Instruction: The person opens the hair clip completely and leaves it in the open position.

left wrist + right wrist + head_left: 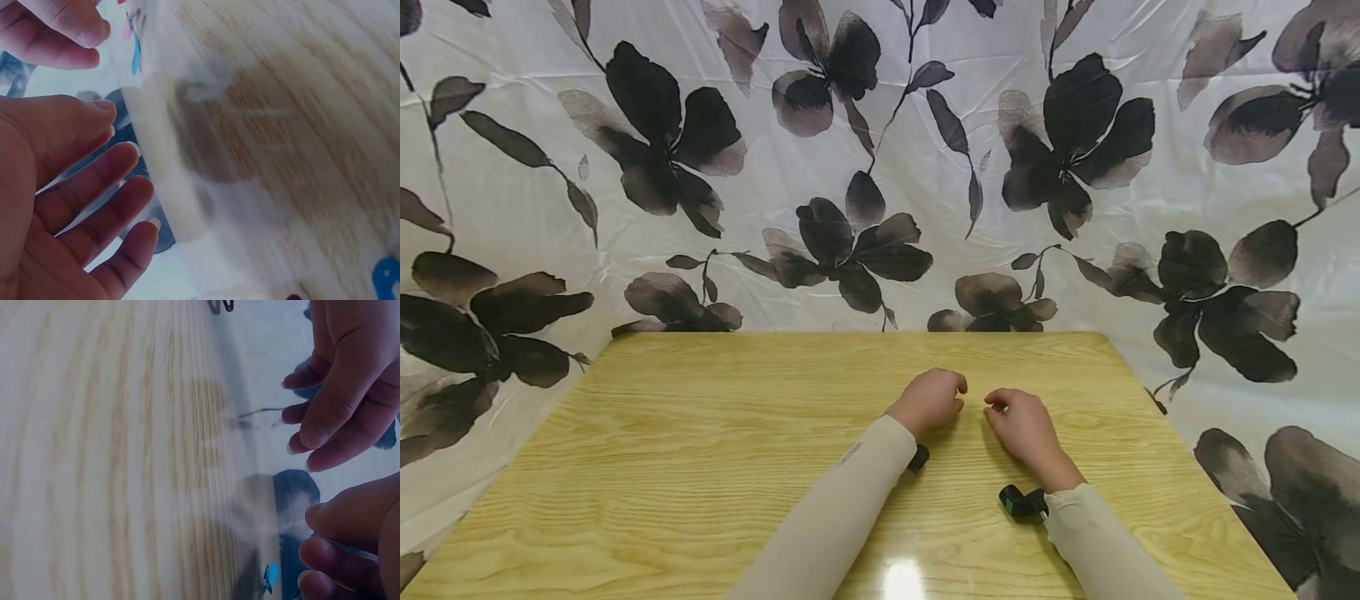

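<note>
Over the far right part of the wooden table [715, 433], both bare hands hover a short way apart, fingertips turned towards each other. My left hand [932, 400] has its fingers loosely bent and parted; in the left wrist view its palm [69, 206] faces the camera, with nothing in the grasp. My right hand [1022, 421] is relaxed too, thumb and forefinger curving close together. The right wrist view shows its thumb [350, 509] just above the bent fingers [331, 559], with no held object showing.
A white cloth with dark flowers [865, 150] hangs behind the table and down its sides. Black wrist cameras [1022, 502] sit under the cream sleeves [842, 500]. Small coloured shapes, one of them blue [387, 278], show at the wrist views' edges.
</note>
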The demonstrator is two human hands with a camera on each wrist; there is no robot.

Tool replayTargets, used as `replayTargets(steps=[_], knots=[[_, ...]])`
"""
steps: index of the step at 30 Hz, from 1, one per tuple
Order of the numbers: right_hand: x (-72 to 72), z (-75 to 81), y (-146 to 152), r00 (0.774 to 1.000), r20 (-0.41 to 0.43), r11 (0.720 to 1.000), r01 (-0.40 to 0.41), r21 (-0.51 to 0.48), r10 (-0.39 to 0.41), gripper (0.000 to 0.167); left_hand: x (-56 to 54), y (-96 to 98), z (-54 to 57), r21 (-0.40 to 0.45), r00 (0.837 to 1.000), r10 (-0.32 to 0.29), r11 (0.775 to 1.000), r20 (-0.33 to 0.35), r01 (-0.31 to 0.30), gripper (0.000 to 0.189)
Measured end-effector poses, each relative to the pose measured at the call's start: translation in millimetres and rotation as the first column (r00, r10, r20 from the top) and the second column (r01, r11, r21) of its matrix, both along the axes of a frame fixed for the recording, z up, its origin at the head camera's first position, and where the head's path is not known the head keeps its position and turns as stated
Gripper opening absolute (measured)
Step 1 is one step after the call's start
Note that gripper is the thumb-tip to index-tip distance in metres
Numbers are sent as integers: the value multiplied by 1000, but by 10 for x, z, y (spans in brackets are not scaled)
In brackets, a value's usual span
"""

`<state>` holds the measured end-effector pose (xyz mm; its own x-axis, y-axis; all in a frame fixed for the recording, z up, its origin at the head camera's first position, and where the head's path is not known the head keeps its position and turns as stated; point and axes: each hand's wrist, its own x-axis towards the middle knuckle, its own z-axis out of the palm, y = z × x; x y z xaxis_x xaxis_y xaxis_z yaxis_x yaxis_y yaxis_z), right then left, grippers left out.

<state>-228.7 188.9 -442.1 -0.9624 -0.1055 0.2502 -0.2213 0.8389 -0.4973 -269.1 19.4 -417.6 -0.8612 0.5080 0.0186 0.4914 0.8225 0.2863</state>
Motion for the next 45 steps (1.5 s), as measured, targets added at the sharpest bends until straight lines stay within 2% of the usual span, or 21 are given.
replayTargets(steps=[8, 18, 28, 34, 37, 38, 41, 44, 45], knots=[[-27, 7, 50, 1000, -3, 999, 31, 24, -31, 21, -63, 89, -42, -24, 1000, 1, 1000, -5, -1, 26], [-46, 0, 108, 997, 32, 996, 73, 51, -75, 22, -123, 206, -55, -8, 999, -21, 1000, 36, 22, 30], [-67, -10, 160, 991, 72, 990, 109, 92, -116, 23, -135, 314, -48, 4, 997, -21, 1000, 80, 21, 30], [-63, -49, 181, 987, 95, 988, 117, 104, -127, 23, -210, 375, -125, 30, 995, -35, 999, 98, 33, 30], [-65, -49, 183, 986, 99, 986, 122, 111, -133, 22, -266, 398, -170, 52, 991, -38, 998, 127, 32, 31], [-65, -46, 182, 986, 101, 986, 123, 112, -134, 22, -328, 409, -247, 72, 992, -47, 997, 115, 39, 30], [-72, -36, 182, 984, 111, 985, 128, 117, -141, 20, -373, 433, -268, 88, 990, -49, 995, 128, 38, 30], [-84, -22, 184, 983, 116, 985, 131, 115, -144, 17, -398, 461, -267, 88, 991, -42, 996, 130, 31, 30], [-89, -17, 185, 982, 119, 985, 131, 115, -144, 16, -353, 465, -191, 75, 988, -31, 997, 151, 19, 31]])
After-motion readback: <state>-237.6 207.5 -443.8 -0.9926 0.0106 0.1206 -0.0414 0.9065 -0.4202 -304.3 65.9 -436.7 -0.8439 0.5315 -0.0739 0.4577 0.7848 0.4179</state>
